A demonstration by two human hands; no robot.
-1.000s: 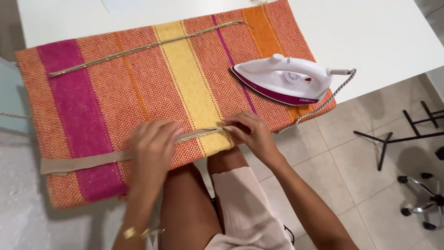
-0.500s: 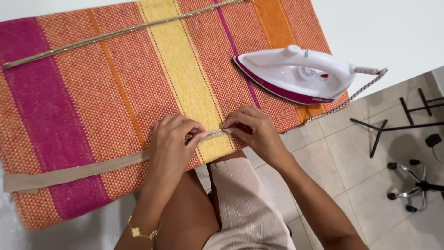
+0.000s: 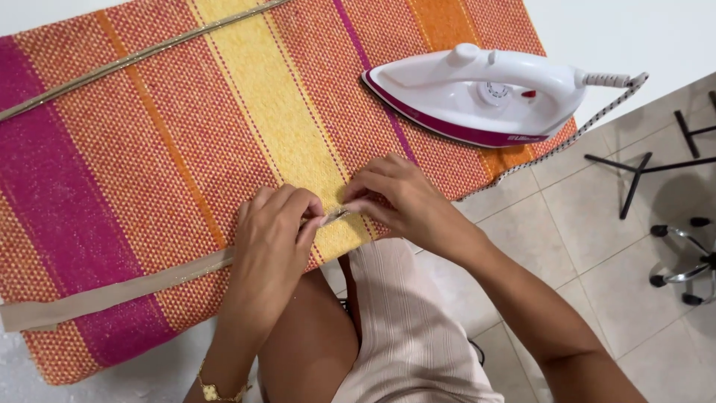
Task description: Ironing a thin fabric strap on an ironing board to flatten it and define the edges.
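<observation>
Together, at the cloth's near edge:
Left hand (image 3: 274, 237): fingers pinched on the beige strip (image 3: 112, 291).
Right hand (image 3: 399, 201): pinching the strip's other end, just beside the left.
Strip: lies flat along the striped cloth (image 3: 149, 164), running left.
Iron (image 3: 485, 93): white and magenta, resting on the cloth, beyond the right hand.
Surface (image 3: 641, 30): white.

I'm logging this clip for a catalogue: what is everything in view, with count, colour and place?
Striped cloth: one, orange, yellow and magenta, spread over the table.
Beige strip: one, along the cloth's near edge, its end pinched by both hands.
Second strip: one, beige, across the cloth's far side.
Iron: one, white and magenta, lying on the cloth's right end.
Iron cord: one, braided, trailing off the edge.
Chair base: one, chrome, on tiled floor.
Left hand: gripping the strip.
Right hand: gripping the strip.
</observation>
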